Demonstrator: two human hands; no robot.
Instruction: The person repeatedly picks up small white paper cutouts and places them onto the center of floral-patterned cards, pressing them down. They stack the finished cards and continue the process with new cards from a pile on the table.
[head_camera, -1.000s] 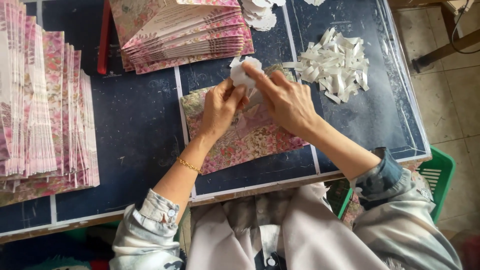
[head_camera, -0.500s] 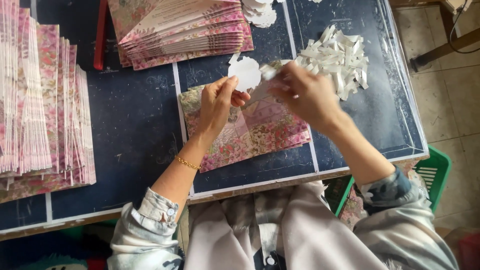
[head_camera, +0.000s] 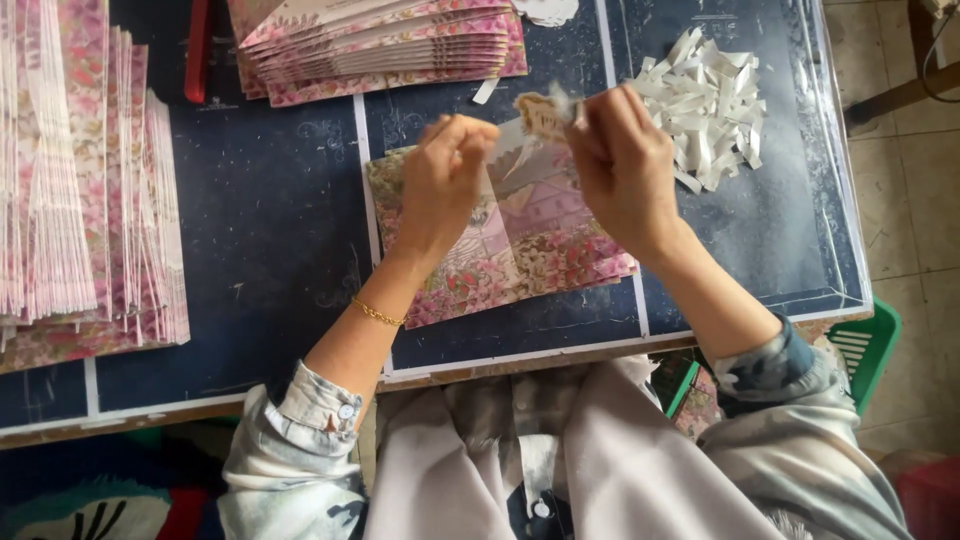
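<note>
from my remote seat i see the dark blue desk (head_camera: 270, 230) carrying a fanned stack of floral paper sleeves (head_camera: 80, 190) at the left, another stack (head_camera: 390, 45) up top, and a heap of white paper strips (head_camera: 710, 105) at the right. my left hand (head_camera: 445, 180) is curled shut, pinning the floral envelope (head_camera: 520, 245) flat. my right hand (head_camera: 625, 165) has its fingers pinched on a small pale paper scrap (head_camera: 543, 112) just above it.
</note>
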